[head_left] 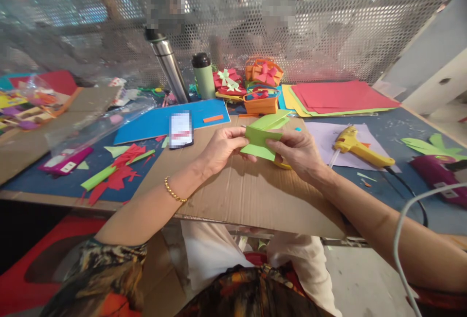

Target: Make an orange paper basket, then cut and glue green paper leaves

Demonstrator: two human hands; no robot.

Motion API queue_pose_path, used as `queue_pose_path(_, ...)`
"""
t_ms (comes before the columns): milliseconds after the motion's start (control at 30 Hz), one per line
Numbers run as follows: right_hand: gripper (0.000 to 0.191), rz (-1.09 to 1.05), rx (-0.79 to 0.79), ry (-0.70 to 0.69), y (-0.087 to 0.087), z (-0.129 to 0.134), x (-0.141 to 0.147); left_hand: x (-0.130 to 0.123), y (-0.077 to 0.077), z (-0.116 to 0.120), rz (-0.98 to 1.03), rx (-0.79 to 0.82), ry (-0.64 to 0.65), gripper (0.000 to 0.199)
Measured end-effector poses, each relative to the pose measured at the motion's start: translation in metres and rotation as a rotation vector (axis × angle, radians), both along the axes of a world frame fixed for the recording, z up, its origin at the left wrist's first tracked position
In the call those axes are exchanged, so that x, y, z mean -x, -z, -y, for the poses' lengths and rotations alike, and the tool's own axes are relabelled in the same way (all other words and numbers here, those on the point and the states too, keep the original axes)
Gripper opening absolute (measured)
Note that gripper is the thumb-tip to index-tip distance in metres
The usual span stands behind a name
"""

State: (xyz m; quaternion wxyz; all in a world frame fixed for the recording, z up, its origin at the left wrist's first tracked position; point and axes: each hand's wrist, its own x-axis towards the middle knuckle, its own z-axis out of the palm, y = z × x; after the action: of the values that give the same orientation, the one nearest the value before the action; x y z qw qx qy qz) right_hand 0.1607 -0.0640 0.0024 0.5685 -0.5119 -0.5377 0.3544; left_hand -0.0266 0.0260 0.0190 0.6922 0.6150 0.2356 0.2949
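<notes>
Between my two hands is a folded piece of green paper (260, 141), held a little above a sheet of brown cardboard (226, 190). My left hand (226, 148) pinches its left edge, thumb in front. At the right edge, my right hand (297, 151) grips the paper between thumb and fingers. Just behind stands more folded green paper (272, 119); whether it is joined to the held piece I cannot tell. Under my right hand part of a yellow object (282, 166) shows, mostly hidden.
A yellow glue gun (359, 149) lies on purple paper (317, 137) at right, its cord trailing forward. A phone (181, 130) rests left of my hands. Behind are orange paper baskets (260, 106), a steel flask (170, 66), a green bottle (204, 78) and red sheets (343, 96). Red scraps (120, 171) lie left.
</notes>
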Motion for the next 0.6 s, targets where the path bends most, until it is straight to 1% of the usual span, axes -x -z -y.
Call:
queue_pose_path(133, 0.034, 0.013, -0.007, -0.011, 0.0010, -0.0006, -0.0010, -0.0001, -0.0001, -0.0013, -0.005, 0.015, 0.008, 0.015)
queue_pose_path(300, 0.033, 0.063, -0.001, 0.004, -0.0002, 0.0025, -0.0003, 0.0008, 0.0021, -0.0053, -0.017, 0.062, 0.024, 0.021)
queue_pose_path(367, 0.034, 0.095, -0.010, -0.023, -0.0009, 0.0045, 0.0001, 0.0015, 0.0020, -0.0065, -0.017, 0.087, 0.008, 0.021)
queue_pose_path(500, 0.042, 0.158, -0.072, -0.112, -0.0010, 0.0056, -0.0021, 0.0027, 0.0004, -0.0073, -0.007, 0.119, -0.025, 0.020)
queue_pose_path(600, 0.052, 0.261, -0.127, -0.119, 0.0001, 0.0048, -0.0059, 0.0033, -0.0003, -0.0073, -0.010, 0.122, -0.002, 0.020)
